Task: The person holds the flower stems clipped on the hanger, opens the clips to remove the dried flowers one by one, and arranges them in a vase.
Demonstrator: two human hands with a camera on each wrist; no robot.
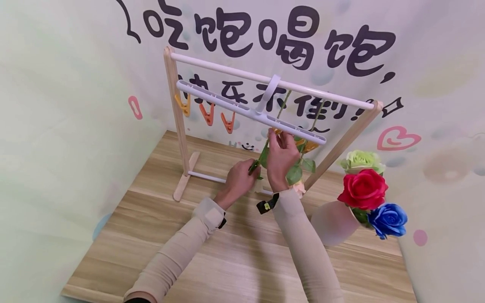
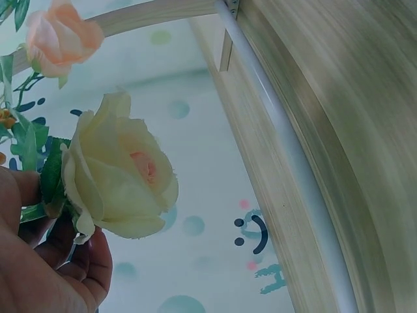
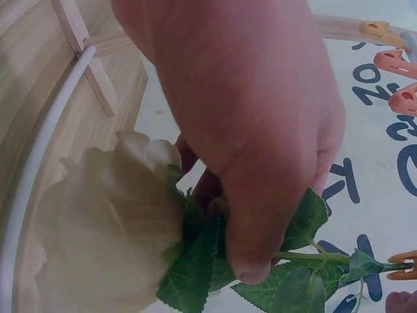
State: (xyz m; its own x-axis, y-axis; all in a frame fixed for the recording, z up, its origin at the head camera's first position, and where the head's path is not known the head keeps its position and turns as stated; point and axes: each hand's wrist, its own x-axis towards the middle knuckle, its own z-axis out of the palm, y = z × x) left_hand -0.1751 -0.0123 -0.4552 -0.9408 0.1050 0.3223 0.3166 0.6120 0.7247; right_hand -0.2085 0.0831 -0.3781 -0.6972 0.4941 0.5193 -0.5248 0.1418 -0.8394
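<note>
A cream rose (image 2: 117,176) points downward in the left wrist view, its leafy stem rising to the hanger. My left hand (image 1: 242,176) grips it just under the bloom, fingers curled round the green base. Higher up, my right hand (image 1: 282,158) pinches at an orange clip (image 3: 405,264) under the pale hanger (image 1: 227,103); the stem runs into this clip's jaws. Its fingers partly hide the clip in the head view. Beside it a peach rose (image 2: 62,39) hangs head down, with an orange clip (image 1: 310,146) above it.
The hanger hooks onto the top bar of a wooden rack (image 1: 177,105). On its left hang a yellow clip (image 1: 183,105) and two red-orange clips (image 1: 207,114). Right of the rack, a pale vase (image 1: 333,223) holds green, red and blue roses (image 1: 363,189) on the wooden table (image 1: 151,235).
</note>
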